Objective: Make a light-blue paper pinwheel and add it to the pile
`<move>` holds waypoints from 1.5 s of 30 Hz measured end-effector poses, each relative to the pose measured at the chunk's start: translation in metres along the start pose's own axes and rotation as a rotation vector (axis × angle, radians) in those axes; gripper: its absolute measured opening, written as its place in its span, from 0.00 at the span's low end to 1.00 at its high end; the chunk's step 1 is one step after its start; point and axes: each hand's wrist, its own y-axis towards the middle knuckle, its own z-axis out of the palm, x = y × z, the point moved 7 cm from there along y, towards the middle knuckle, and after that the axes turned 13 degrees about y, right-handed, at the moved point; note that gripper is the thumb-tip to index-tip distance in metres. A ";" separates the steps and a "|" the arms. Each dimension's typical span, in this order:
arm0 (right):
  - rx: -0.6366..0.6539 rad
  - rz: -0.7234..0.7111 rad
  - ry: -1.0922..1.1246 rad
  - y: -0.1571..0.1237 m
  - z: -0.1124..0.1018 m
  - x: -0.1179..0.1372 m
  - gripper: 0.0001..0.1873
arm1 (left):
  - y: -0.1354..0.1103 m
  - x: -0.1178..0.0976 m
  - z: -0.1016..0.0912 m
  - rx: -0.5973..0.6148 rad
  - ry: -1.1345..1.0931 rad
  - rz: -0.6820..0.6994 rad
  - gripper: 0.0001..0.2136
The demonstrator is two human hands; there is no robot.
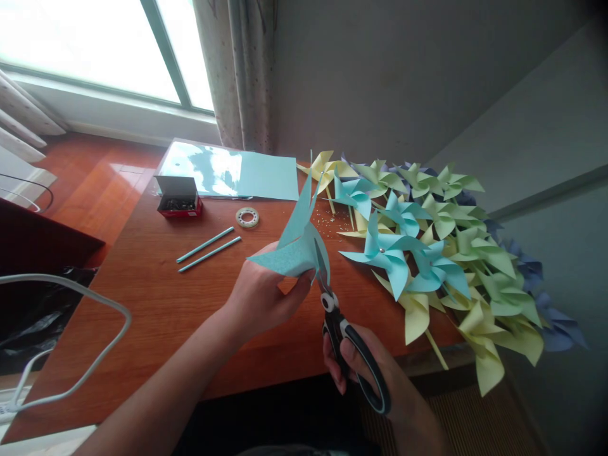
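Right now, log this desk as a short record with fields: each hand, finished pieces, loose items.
left: the left hand grips a part-cut blue paper above the table
right: the right hand holds black-handled scissors, blades up against the paper
finished: a pile of pinwheels in blue, green, yellow and purple, at the right end of the table
loose: two blue sticks, a tape roll, an open red box, flat blue sheets

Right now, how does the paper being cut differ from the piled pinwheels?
The blue paper is held up in the left hand, scissors at it; the pinwheels lie piled on the table. The blue paper has no stick; some pinwheels show sticks. Both are paper; some pinwheels share its blue.
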 end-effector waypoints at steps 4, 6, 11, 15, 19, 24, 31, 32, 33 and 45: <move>0.013 -0.025 0.010 0.001 0.002 0.000 0.29 | -0.001 0.004 0.005 0.052 -0.130 -0.061 0.06; 0.029 -0.044 -0.002 0.001 0.004 0.001 0.29 | -0.002 0.008 0.006 0.064 -0.226 -0.135 0.06; 0.055 -0.103 -0.057 0.003 0.008 0.004 0.29 | -0.009 0.019 0.017 0.151 -0.521 -0.372 0.04; 0.019 -0.146 -0.116 0.003 0.008 0.006 0.28 | -0.014 0.024 0.024 0.178 -0.709 -0.549 0.05; -0.047 -0.167 -0.191 0.002 0.005 0.006 0.27 | -0.012 0.024 0.025 0.170 -0.851 -0.633 0.10; -0.072 -0.162 -0.229 0.002 0.005 0.007 0.27 | -0.010 0.029 0.024 0.101 -0.902 -0.717 0.10; -0.062 -0.166 -0.142 0.002 0.005 0.005 0.27 | -0.013 0.030 0.026 0.114 -0.901 -0.764 0.10; -0.057 -0.166 -0.123 0.002 0.006 0.004 0.27 | -0.012 0.030 0.026 0.113 -0.901 -0.770 0.10; -0.050 -0.164 -0.104 0.002 0.007 0.004 0.28 | -0.012 0.030 0.026 0.112 -0.903 -0.775 0.10; -0.002 -0.129 -0.040 0.000 0.011 0.005 0.30 | -0.012 0.030 0.024 0.061 -0.911 -0.749 0.11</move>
